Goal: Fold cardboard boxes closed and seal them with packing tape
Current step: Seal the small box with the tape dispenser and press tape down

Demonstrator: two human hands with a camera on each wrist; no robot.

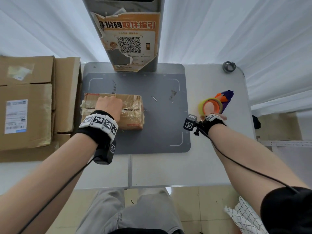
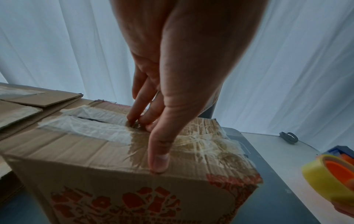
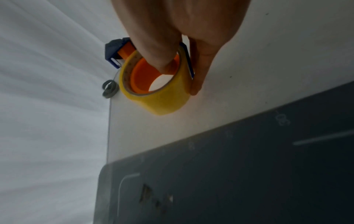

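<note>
**Flaps down, fresh tape not yet on**

Your left hand [image 2: 168, 97] makes a pressing grip on top of the small brown cardboard box with red print [image 1: 131, 119]: fingertips [image 2: 134, 119] dig in at the centre seam and the thumb lies flat toward the near edge, curled round nothing. Your right hand [image 3: 184, 30] has a holding grip on the yellow roll of packing tape in its orange-and-blue dispenser [image 3: 159, 97], fingers hooked through the orange core and the thumb outside the roll.

The box sits left of centre in the head view, on the dark grey mat [image 1: 160, 129] on the white desk [image 1: 211, 157]. The roll is at centre right, well apart from the box, and hovers just above or touches the desk; you cannot tell which.

Progress, as a judgement: both top flaps are folded shut and pinned. Only old, wrinkled clear tape covers them, and a dark gap shows along the seam left of your fingers. Carrying the roll over, laying a new strip and cutting it are all left.

The box's long axis, and the seam with it, run left to right across the head view, top face up.
</note>
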